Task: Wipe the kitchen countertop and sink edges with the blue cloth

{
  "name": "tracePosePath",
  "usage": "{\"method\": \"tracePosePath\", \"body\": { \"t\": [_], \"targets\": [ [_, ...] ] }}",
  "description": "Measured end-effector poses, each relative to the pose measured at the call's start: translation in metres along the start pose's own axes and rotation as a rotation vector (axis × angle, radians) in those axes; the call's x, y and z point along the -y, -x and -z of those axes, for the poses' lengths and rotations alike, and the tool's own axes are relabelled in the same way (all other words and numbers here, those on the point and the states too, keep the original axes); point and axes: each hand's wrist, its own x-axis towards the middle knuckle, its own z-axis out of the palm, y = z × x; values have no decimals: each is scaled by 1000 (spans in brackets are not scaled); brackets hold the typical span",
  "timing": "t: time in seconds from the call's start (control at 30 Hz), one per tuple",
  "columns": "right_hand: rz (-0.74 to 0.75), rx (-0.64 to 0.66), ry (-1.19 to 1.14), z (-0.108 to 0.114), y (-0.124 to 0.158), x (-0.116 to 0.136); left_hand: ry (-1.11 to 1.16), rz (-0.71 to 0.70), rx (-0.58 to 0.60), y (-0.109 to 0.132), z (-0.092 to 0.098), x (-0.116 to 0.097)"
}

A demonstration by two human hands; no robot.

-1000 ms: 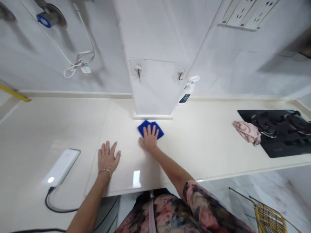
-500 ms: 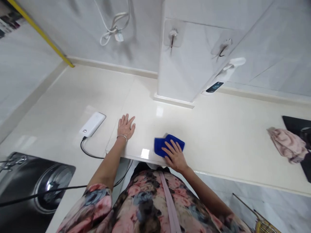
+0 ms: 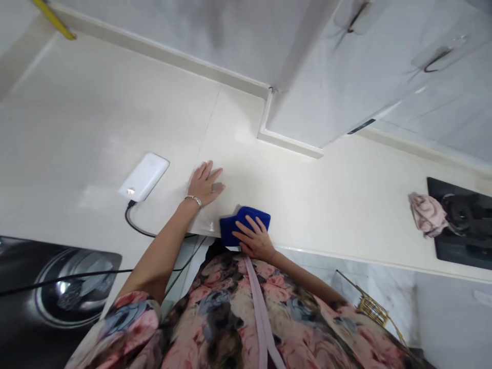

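Note:
A folded blue cloth (image 3: 229,228) lies at the front edge of the pale counter (image 3: 326,205), its near side reaching the edge. My right hand (image 3: 257,240) holds the cloth down against the counter, fingers laid over its top and right part; what the thumb does is hard to see. To the left, my left hand (image 3: 205,183) rests palm down on the bare counter with its fingers spread, holding nothing. A bracelet circles the left wrist. Left of that hand is a white power bank (image 3: 145,177) with a black cable (image 3: 134,228) plugged in.
A dark sink (image 3: 23,307) is at the lower left, with the cable crossing over it. A wall pillar (image 3: 303,118) juts out behind my hands. At right, a pink cloth (image 3: 427,215) lies against a black hob (image 3: 461,246). A yellow rack (image 3: 372,307) stands below the counter.
My right hand has slid the blue cloth left and toward the counter's front edge, closer to my left hand. The left hand stays flat on the counter. The view has tilted downward and turned.

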Motion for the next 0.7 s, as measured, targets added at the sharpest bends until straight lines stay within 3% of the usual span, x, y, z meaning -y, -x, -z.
{"method": "tracePosePath", "body": {
  "t": [0.2,0.27,0.33,0.47,0.7],
  "targets": [
    [190,-11,15,-6,-96,56,1,-73,108,-4,7,16],
    [222,-2,40,-6,-110,61,13,-81,118,-6,6,20],
    [240,27,65,-4,-106,54,17,-87,129,-7,4,22],
    [99,38,76,-1,-43,22,-19,-74,94,-5,3,19],
    [-391,-78,277,-6,130,-48,-36,-52,-20,2,6,-1]
  ]
}}
